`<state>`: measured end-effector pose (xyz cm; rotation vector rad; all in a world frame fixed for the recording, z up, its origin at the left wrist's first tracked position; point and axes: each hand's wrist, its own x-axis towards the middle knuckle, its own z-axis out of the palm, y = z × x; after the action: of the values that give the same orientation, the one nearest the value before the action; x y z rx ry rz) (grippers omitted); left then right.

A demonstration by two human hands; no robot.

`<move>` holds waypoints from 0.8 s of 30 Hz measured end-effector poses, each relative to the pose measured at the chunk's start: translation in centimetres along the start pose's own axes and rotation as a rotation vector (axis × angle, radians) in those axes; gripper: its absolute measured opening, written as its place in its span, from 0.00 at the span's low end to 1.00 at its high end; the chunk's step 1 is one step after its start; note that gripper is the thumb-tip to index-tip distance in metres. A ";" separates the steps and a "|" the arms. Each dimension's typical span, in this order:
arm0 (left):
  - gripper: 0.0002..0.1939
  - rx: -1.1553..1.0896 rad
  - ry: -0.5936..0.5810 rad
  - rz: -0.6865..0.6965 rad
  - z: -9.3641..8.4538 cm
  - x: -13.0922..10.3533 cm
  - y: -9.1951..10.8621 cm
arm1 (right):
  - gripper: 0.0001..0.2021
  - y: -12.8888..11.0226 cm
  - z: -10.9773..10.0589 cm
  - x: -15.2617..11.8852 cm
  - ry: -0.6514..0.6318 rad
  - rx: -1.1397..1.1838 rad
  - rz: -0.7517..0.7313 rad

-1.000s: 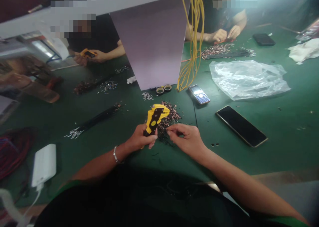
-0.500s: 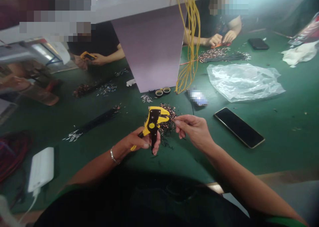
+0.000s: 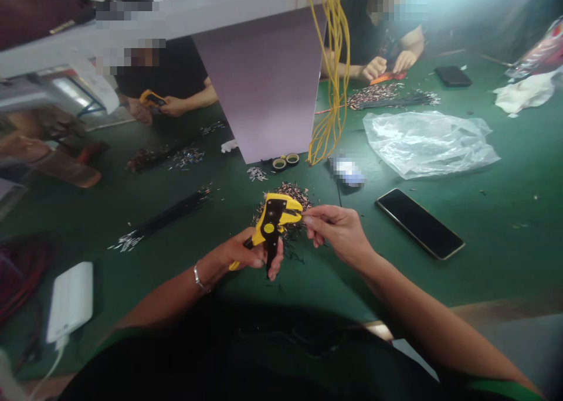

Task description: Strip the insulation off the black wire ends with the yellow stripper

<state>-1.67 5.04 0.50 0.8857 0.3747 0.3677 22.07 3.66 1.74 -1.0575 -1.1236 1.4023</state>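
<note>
Yellow-and-black wire stripper (image 3: 271,218), clasped in a worker's left hand (image 3: 250,254), tilts upright at the centre of the frame, a silver bracelet (image 3: 199,277) around the wrist behind it. At the tool's nose, the right hand (image 3: 336,228) pinches what appears to be a thin strand (image 3: 303,214), though from where I stand it is too small to make out for certain. Just beyond the tool, a heap of short dark and coppery clippings (image 3: 295,189) spreads over the green tabletop (image 3: 505,225). Two tape rolls (image 3: 278,165) sit above it, near hanging yellow cables (image 3: 333,72). A dark-screened phone (image 3: 420,222) lies right of centre, below a crumpled clear bag (image 3: 428,143); left of centre, a black wire bundle (image 3: 165,218) lies slantwise, with a corded white block (image 3: 69,301) at lower left. At upper left, a co-worker's hands (image 3: 175,106) hold another yellow tool (image 3: 152,99); at upper right, a second co-worker's hands (image 3: 373,69) hold an orange implement (image 3: 380,80).
</note>
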 end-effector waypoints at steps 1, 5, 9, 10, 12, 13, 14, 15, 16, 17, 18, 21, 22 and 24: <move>0.21 0.000 0.001 -0.001 0.0 0.0 0.0 | 0.06 0.0 0.0 0.0 0.000 -0.002 0.001; 0.21 -0.005 0.002 -0.005 0.1 0.1 0.1 | 0.07 -0.2 0.1 -0.1 0.008 -0.011 0.011; 0.20 -0.004 0.000 0.005 0.0 0.1 -0.1 | 0.07 -0.3 0.2 -0.1 0.011 -0.020 0.015; 0.20 -0.004 0.001 0.008 -0.1 0.1 -0.1 | 0.07 -0.3 0.2 -0.1 0.010 -0.024 0.015; 0.19 -0.003 -0.001 0.012 -0.2 0.0 -0.2 | 0.07 -0.4 0.2 -0.1 0.011 -0.031 0.014; 0.18 -0.002 0.000 0.014 -0.3 0.0 -0.2 | 0.07 -0.4 0.2 -0.1 0.011 -0.031 0.014; 0.18 -0.001 0.000 0.016 -0.3 -0.1 -0.3 | 0.07 -0.5 0.2 -0.1 0.011 -0.030 0.013; 0.17 0.000 0.001 0.021 -0.2 -0.1 -0.3 | 0.07 -0.5 0.2 -0.1 0.010 -0.027 0.013; 0.17 0.003 0.003 0.025 -0.2 -0.1 -0.2 | 0.07 -0.4 0.2 -0.1 0.010 -0.025 0.012; 0.17 0.008 0.006 0.027 -0.1 -0.1 -0.2 | 0.07 -0.4 0.1 -0.1 0.011 -0.022 0.011; 0.16 0.015 0.010 0.026 0.0 -0.1 -0.2 | 0.06 -0.3 0.1 0.0 0.012 -0.021 0.010; 0.15 0.037 0.027 0.011 0.2 0.0 0.0 | 0.06 -0.2 0.1 0.0 0.007 -0.022 0.007; 0.14 0.040 0.034 0.008 0.3 0.0 0.0 | 0.07 -0.2 0.1 0.0 0.006 -0.020 0.006; 0.14 0.039 0.050 0.008 0.4 0.0 0.1 | 0.07 -0.1 0.0 0.0 0.010 -0.013 0.007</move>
<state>-1.49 4.82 0.83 0.9178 0.4259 0.3911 22.06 3.65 1.86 -1.0776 -1.1240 1.3959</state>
